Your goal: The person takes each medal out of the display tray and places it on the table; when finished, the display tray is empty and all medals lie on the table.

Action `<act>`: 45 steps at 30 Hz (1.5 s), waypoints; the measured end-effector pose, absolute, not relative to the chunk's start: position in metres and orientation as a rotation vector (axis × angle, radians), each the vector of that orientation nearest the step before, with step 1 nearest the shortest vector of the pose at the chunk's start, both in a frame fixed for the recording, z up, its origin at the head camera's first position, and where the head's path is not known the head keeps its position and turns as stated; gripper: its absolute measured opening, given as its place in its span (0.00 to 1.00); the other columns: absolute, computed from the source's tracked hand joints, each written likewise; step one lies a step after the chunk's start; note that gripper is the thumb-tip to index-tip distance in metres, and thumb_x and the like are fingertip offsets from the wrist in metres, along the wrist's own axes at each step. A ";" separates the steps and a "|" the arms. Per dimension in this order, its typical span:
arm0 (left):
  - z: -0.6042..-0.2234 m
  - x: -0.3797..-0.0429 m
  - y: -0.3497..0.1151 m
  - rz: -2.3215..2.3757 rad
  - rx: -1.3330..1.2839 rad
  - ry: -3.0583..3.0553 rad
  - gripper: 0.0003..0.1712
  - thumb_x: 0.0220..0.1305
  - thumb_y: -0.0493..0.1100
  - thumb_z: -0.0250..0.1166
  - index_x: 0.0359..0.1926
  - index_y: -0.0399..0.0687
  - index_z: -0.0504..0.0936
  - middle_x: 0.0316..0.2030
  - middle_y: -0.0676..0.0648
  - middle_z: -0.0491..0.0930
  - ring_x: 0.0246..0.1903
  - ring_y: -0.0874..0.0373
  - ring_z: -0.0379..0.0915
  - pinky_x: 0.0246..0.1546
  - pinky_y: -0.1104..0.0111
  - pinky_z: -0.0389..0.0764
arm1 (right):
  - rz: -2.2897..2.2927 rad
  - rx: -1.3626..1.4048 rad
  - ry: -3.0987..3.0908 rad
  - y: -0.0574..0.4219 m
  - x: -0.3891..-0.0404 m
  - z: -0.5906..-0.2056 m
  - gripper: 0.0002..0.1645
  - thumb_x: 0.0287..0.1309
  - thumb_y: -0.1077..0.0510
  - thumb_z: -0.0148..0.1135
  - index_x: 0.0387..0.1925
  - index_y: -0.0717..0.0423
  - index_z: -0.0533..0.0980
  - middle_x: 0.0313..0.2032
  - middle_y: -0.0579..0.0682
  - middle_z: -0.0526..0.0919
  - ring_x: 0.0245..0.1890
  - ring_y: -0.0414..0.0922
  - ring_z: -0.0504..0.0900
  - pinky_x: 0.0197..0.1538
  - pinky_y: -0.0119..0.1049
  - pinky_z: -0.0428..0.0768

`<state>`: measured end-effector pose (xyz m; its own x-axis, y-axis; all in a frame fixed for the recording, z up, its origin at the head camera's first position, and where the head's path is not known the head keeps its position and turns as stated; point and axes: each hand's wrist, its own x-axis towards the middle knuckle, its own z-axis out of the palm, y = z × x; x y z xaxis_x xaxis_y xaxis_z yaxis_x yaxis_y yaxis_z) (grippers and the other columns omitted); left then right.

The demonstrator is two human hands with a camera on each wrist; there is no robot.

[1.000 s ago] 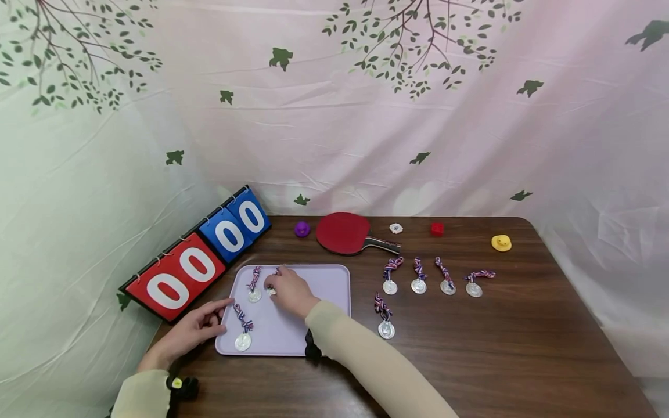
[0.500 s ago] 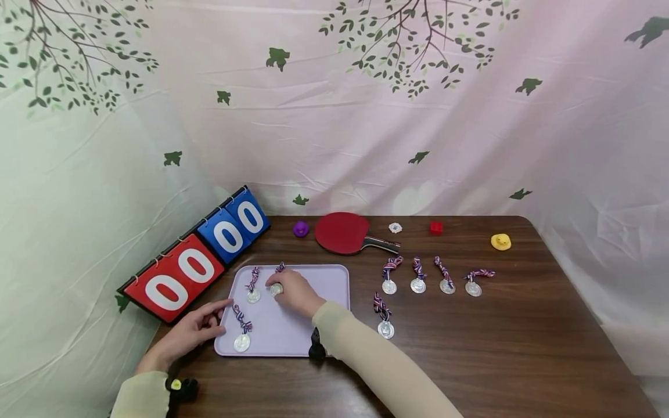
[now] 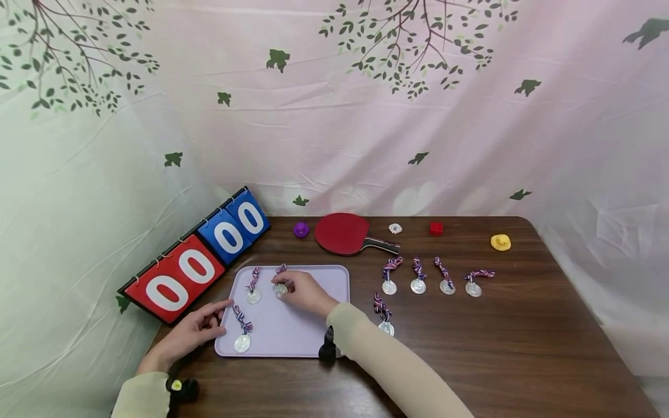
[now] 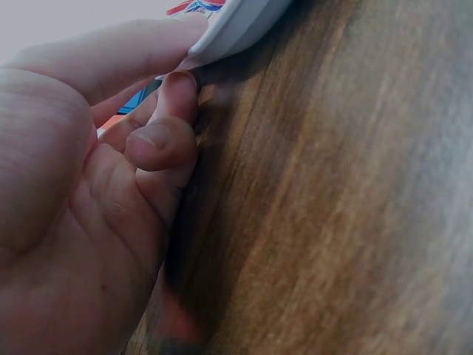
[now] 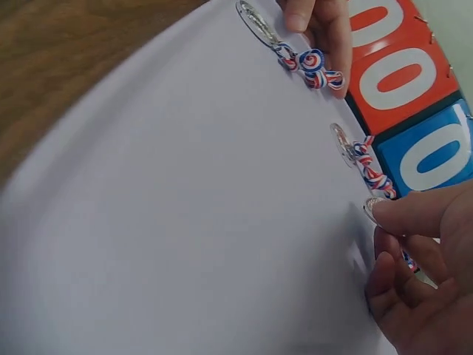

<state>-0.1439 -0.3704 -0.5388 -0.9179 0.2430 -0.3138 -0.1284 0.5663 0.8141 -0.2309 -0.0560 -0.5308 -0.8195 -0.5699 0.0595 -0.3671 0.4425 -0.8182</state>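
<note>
At the far side of the tray [image 3: 282,345], left of its middle, a silver medal [image 3: 281,290] is pinched between the thumb and fingers of the right hand [image 3: 305,292]; whether it is rested on the tray or held slightly above it cannot be told. Its ribbon [image 3: 281,269] is seen across the far rim, so it could be left hanging over the edge if the medal were released there.

Just to the left, a second medal [image 3: 253,296] is laid with its ribbon toward the same rim. It could be nudged, or the two ribbons tangled, if the fingers were swept leftward. Less risk is judged for the third medal [image 3: 243,343], set well apart at the near left.

By the left hand [image 3: 193,326], the left rim is touched with thumb and forefinger loosely spread; were it pushed, the tray could be slid and everything on it shifted.

Over the near rim, a black wrist device [image 3: 327,346] could be snagged. On the bench [image 3: 502,360] to the right, the nearest of five medals [image 3: 418,285] is partly covered by the right sleeve [image 3: 392,363] and could be dragged by a lowered forearm.
</note>
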 end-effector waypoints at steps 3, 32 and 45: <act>-0.539 -0.144 -0.370 1.299 0.084 2.405 0.35 0.58 0.51 0.68 0.66 0.68 0.67 0.42 0.41 0.70 0.42 0.49 0.68 0.31 0.68 0.75 | -1.366 -0.843 2.431 -0.044 -0.227 -0.529 0.23 0.53 0.66 0.67 0.52 0.49 0.79 0.47 0.41 0.81 0.37 0.37 0.77 0.41 0.28 0.75; -0.536 -0.143 -0.369 1.300 0.085 2.407 0.33 0.59 0.49 0.68 0.65 0.68 0.68 0.42 0.41 0.70 0.42 0.48 0.67 0.31 0.69 0.74 | -1.638 -0.799 2.431 0.173 -0.158 -0.505 0.22 0.56 0.65 0.66 0.54 0.57 0.76 0.47 0.53 0.81 0.26 0.48 0.79 0.26 0.36 0.77; -0.536 -0.143 -0.368 1.285 0.088 2.422 0.33 0.58 0.50 0.68 0.65 0.68 0.68 0.41 0.41 0.70 0.40 0.49 0.68 0.30 0.69 0.74 | -1.519 -0.598 2.529 0.240 -0.135 -0.528 0.23 0.55 0.62 0.68 0.53 0.52 0.75 0.31 0.50 0.80 0.18 0.45 0.76 0.19 0.34 0.73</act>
